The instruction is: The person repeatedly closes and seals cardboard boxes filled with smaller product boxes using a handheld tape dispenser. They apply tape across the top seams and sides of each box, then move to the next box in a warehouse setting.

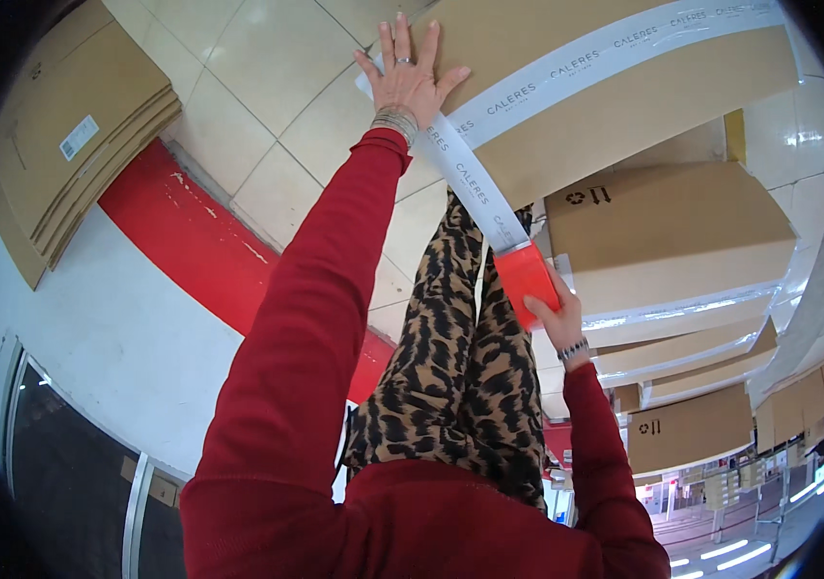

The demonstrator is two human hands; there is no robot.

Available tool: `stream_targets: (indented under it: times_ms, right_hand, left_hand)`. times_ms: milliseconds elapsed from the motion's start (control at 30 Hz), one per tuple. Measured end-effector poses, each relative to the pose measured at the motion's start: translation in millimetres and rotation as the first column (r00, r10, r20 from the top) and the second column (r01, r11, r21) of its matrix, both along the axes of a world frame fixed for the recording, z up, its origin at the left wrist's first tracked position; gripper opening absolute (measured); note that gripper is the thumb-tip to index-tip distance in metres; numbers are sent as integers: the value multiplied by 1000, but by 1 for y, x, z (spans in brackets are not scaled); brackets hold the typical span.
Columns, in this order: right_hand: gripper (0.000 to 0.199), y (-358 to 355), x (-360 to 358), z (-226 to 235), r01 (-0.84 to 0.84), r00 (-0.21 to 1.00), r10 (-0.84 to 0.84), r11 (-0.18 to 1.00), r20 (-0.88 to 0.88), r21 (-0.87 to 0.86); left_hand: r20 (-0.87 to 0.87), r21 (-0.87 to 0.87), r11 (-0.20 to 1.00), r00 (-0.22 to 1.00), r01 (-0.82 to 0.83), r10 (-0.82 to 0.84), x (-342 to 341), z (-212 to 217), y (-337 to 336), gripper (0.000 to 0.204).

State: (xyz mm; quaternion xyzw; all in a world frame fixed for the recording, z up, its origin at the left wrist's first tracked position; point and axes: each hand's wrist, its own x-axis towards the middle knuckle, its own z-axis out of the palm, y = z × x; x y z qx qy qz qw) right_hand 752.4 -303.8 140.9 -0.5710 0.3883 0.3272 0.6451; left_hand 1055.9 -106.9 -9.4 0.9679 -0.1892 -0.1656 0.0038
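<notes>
Tape may wrinkle if right hand, gripping red dispenser, pulls crooked w/ left hand flat, fingers wide, on box.

The person wears a deep red long-sleeved top, its sleeves running up from the lower middle of the frame to both wrists, the cuffs close-fitting. Below the arms show trousers in a leopard print, tan with black spots. The left hand carries a ring on one finger and a silvery banded bracelet at the wrist; the right hand has a dark beaded bracelet at its wrist.
</notes>
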Motion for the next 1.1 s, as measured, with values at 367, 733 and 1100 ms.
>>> stream_targets:
  times_ms: [367, 733, 1100]
  right_hand:
    - [63, -5, -21, -74, -226, 974, 223, 942, -38, -248]
    - [54, -17, 84, -128, -383, 908, 200, 756, -369, -531]
    - [45, -78, 6, -93, -4, 995, -55, 826, -88, -563]
  left_hand:
    - [33, -88, 993, 996, -79, 83, -6, 7, -4, 83]
    - [-653, -96, 759, 616, -644, 441, -213, 56, -81, 97]
    - [-402, -161, 656, 656, -737, 639, -137, 23, -37, 93]
